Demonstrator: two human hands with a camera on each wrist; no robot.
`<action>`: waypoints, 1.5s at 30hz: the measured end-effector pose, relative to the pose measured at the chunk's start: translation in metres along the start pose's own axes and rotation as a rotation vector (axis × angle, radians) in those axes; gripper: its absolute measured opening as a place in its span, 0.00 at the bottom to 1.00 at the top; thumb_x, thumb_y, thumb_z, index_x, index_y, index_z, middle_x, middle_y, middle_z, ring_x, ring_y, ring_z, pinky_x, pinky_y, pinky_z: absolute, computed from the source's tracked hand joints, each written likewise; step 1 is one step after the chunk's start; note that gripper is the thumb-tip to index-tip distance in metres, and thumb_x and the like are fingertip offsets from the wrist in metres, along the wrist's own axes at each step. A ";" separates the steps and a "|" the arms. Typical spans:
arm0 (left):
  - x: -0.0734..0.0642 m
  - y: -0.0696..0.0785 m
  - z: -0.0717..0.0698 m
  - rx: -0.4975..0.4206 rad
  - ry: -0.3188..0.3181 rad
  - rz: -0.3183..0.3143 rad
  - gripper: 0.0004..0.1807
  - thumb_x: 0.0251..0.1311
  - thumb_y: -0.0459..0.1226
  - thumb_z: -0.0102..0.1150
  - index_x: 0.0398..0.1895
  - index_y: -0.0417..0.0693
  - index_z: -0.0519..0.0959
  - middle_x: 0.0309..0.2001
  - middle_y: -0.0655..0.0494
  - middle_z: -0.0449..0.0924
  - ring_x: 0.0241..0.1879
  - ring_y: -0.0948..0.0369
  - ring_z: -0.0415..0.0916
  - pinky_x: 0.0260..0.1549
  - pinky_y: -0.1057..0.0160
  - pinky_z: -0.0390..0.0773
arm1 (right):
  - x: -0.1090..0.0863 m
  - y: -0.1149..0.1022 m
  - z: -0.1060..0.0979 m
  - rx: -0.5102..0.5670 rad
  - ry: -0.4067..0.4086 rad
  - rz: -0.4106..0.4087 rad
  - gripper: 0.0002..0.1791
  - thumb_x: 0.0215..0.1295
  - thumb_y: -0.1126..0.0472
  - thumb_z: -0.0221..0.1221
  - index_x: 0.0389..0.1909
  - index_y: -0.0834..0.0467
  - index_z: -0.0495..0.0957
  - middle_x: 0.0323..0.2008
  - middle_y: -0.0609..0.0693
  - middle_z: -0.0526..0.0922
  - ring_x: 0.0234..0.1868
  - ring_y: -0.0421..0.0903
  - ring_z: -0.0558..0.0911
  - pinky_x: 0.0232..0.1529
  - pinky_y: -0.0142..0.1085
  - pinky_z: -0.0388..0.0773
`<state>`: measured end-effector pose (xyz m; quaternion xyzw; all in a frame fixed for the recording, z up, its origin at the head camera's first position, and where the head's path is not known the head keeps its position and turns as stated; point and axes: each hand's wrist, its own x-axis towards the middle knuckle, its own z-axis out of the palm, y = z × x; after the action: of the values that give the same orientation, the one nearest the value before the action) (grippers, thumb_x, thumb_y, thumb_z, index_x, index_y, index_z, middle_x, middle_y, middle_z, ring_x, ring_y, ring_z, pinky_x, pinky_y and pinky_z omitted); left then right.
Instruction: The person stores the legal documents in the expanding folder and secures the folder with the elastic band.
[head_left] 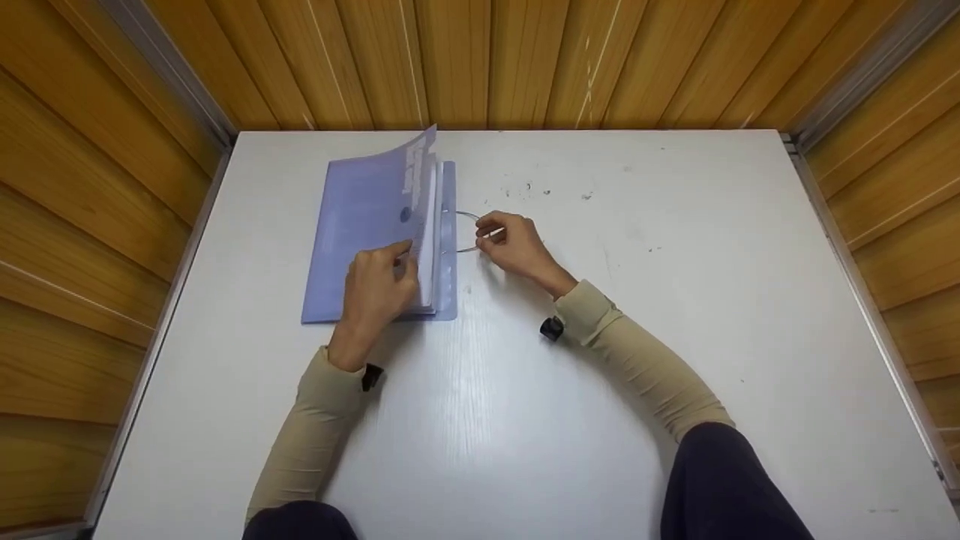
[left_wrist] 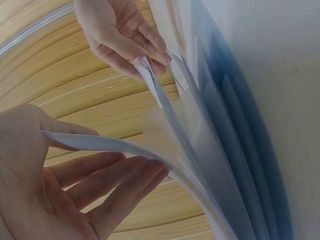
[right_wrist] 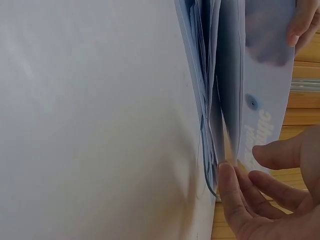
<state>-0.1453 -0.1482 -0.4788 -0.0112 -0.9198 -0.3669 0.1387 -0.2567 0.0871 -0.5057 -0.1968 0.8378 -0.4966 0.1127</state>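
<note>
A translucent blue file folder (head_left: 367, 202) with white lettering and a round button lies toward the back left, its front flap raised along the right side. My left hand (head_left: 379, 289) grips the flap's edge between thumb and fingers. In the left wrist view, the flap (left_wrist: 110, 144) bends across the left hand (left_wrist: 55, 180). From the folder's right edge a thin elastic cord (head_left: 466, 250) loops out, and my right hand (head_left: 514, 244) holds it at the fingertips. Layered pockets (right_wrist: 215, 55) stand slightly apart, right beside the right fingers (right_wrist: 229, 182).
The white table (head_left: 585, 420) carries several small dark marks (head_left: 547, 193) behind the right hand. Wood-look panels (head_left: 525, 64) enclose it at the back and sides. A small black device (head_left: 552, 328) hangs at the right cuff.
</note>
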 end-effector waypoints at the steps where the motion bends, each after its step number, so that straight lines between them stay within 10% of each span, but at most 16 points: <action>1: 0.000 0.000 0.001 0.010 -0.001 0.002 0.19 0.67 0.34 0.58 0.56 0.33 0.87 0.50 0.34 0.89 0.44 0.43 0.90 0.40 0.43 0.88 | 0.000 0.000 0.000 -0.003 0.000 -0.001 0.18 0.70 0.68 0.61 0.59 0.71 0.82 0.51 0.64 0.89 0.51 0.60 0.89 0.55 0.46 0.85; 20: -0.003 -0.016 0.011 0.127 -0.084 0.013 0.27 0.72 0.47 0.61 0.63 0.34 0.83 0.63 0.35 0.83 0.63 0.38 0.81 0.57 0.38 0.82 | 0.003 0.002 -0.008 -0.025 0.003 -0.038 0.17 0.70 0.69 0.61 0.56 0.72 0.82 0.49 0.65 0.89 0.50 0.61 0.89 0.56 0.46 0.85; 45: -0.001 -0.042 0.023 0.359 -0.517 -0.088 0.48 0.74 0.66 0.43 0.88 0.53 0.49 0.88 0.41 0.36 0.82 0.26 0.24 0.77 0.26 0.33 | 0.012 0.013 -0.020 -0.086 -0.005 -0.030 0.17 0.70 0.71 0.60 0.57 0.72 0.82 0.50 0.65 0.88 0.52 0.60 0.89 0.57 0.47 0.84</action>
<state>-0.1553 -0.1632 -0.5230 -0.0396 -0.9742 -0.1894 -0.1158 -0.2782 0.1030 -0.5070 -0.2156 0.8550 -0.4613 0.0988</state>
